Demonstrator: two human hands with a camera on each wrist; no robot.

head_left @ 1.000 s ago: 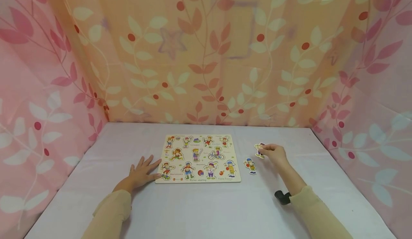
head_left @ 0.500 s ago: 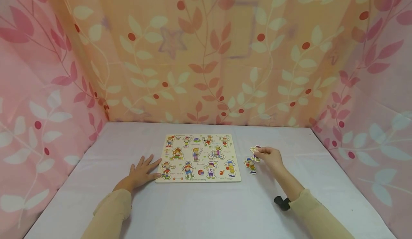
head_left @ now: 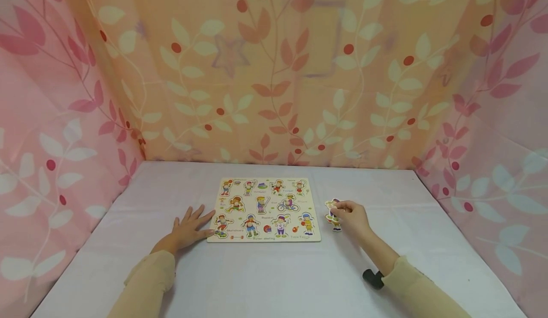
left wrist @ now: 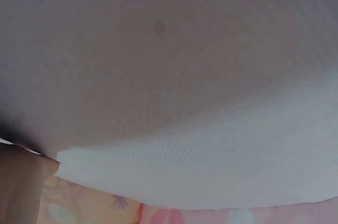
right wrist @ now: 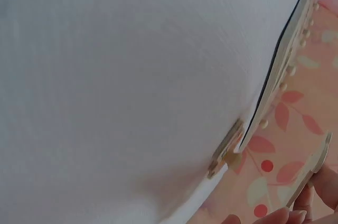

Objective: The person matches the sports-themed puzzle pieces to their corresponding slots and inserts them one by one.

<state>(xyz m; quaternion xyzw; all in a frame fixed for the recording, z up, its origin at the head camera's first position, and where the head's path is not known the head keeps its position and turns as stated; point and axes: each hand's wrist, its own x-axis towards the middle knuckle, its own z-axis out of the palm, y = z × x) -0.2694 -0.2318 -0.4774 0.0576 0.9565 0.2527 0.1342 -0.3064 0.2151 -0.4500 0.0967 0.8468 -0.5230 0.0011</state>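
In the head view a wooden peg puzzle board [head_left: 264,210] with printed sports figures lies flat on the table. My left hand [head_left: 188,229] rests fingers spread at its left edge; the left wrist view shows only a bit of that hand [left wrist: 21,182]. Right of the board, my right hand [head_left: 353,218] pinches a figure-shaped puzzle piece [head_left: 329,204] between thumb and fingers. Beneath it a second puzzle piece [head_left: 337,228] lies on the table, its upper part hidden. The right wrist view shows the held piece [right wrist: 311,166] raised, with the lying piece [right wrist: 226,149] beside the board [right wrist: 274,71].
A white cloth covers the table [head_left: 257,280]. Patterned curtains [head_left: 274,71] stand behind it and along both sides. A black wrist camera [head_left: 373,279] sits by the right sleeve. Small round knobs [right wrist: 291,70] stick up from the board.
The right hand has moved left and toward the person with the pinched puzzle piece, which now overlaps the one on the table. The left hand has stayed put.
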